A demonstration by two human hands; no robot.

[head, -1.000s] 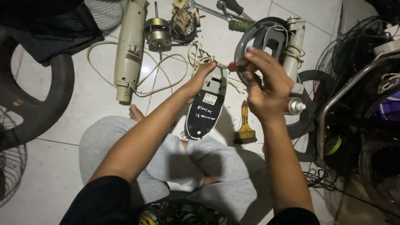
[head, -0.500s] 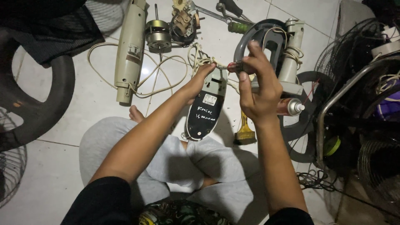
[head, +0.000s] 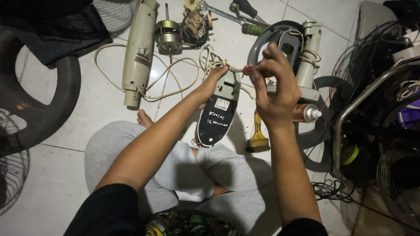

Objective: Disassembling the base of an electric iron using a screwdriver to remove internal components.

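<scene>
1. Containers: one spray can (head: 306,113) lies on its side on the tiled floor (head: 78,109), just right of the right wrist, cap end pointing right. Contents not visible.
2. Count, fan parts on floor: one cream column (head: 136,57); one bare motor (head: 168,37) with shaft; one small gear unit (head: 195,22); one grey ring base (head: 262,41); one grey neck piece (head: 308,52) wrapped in cord.
3. Count, tools: one brush (head: 258,135) with a yellow handle, just right of the cover; one green-handled tool (head: 253,29); one pair of pliers (head: 245,8) at the top edge.
4. One cream cord (head: 113,83) loops loosely around the column's lower end.
5. Wire guards: one at far left (head: 11,175), at least one at right (head: 367,57); exact count on the right cannot be told in the dark clutter.
6. Work piece: one oval fan cover (head: 217,111), dark inner face with white label and handwriting, held over the lap, tilted, top end away from the person.
7. Left hand (head: 212,81): grip closed on the cover's top left edge, fingertips among a bunch of thin wires (head: 210,61).
8. Right hand (head: 273,87): grip narrow, fingers pinched around a red-handled screwdriver (head: 247,69), its red end showing at the cover's top right. Tip hidden.
9. Person sits cross-legged, grey trousers, one bare foot (head: 144,118) beside the left forearm.
</scene>
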